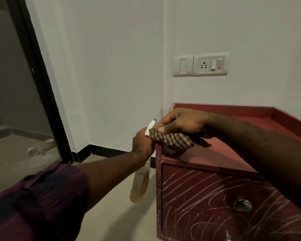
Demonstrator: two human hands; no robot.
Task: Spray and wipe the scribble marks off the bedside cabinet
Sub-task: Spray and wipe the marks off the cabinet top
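**Centre of frame:** left hand (pixel 142 144), seen from the back, closed round the neck of a spray bottle (pixel 140 183). White trigger head with blue tip projecting above the knuckles, aimed toward the upper right. Clear body with yellowish liquid hanging below the wrist, over the floor (pixel 111 214), just left of the cabinet's side panel.

**Immediately right of it:** right hand (pixel 181 123), fingers and thumb clamped on a bunched checked cloth (pixel 172 142), thumb tip pressing the fabric beside the bottle's head. Cloth hanging under the palm at the left front corner of the cabinet top. Contact with the surface not certain; shadow cast on the top just behind it.

**Lower right:** red bedside cabinet (pixel 215 157) with a raised rim along back and side, set into the corner of the white wall (pixel 120 66). Scribble marks (pixel 198 186), pale chalky strokes, across both drawer fronts, below and right of both hands, apart from the cloth. Round metal knob (pixel 242 204) on the upper drawer.

**Upper right:** switch and socket plate (pixel 201 65).

**Left edge:** dark-framed glass door (pixel 16 93).

**Lower left:** purple checked sleeve (pixel 33 202).
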